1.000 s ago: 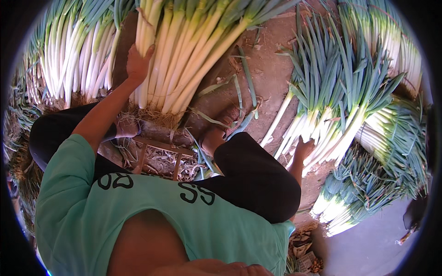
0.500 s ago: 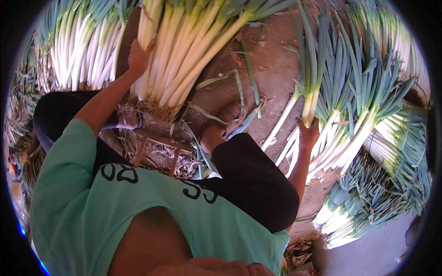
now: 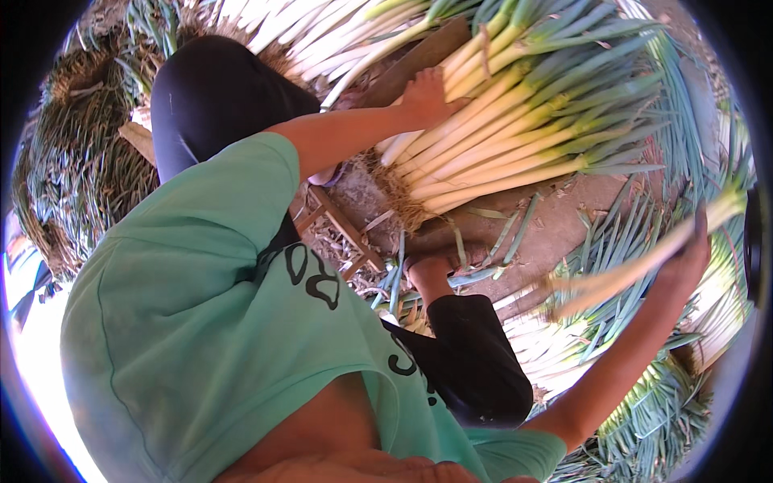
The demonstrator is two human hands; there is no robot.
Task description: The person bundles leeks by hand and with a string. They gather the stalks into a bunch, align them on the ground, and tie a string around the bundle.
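Note:
A thick bundle of long green onions [image 3: 483, 149] lies ahead of me, white stalks and roots toward me, green tops pointing right. On its left side rests my left hand [image 3: 427, 101], fingers apart, pressed against the pale stalks. Far to the right, my right hand [image 3: 684, 253] is closed around a couple of long green onions [image 3: 628, 282]. Their white ends point left, blurred by motion, and part of their green tops shows above the hand. Below them spreads another heap of green onions [image 3: 547, 342], partly hidden by my right arm.
More green onions [image 3: 322, 32] lie at the far left, beside a wooden board [image 3: 423, 60]. A small wooden frame [image 3: 346, 229] stands by my legs over scraps. A large stack of green onions [image 3: 76, 161] fills the left. Loose leaves [image 3: 523, 229] litter the brown floor near my foot [image 3: 431, 274].
The view has turned to the right. My right hand has lifted its green onions off the right heap and swung them. My left hand has loosened from the stalks and lies on the bundle.

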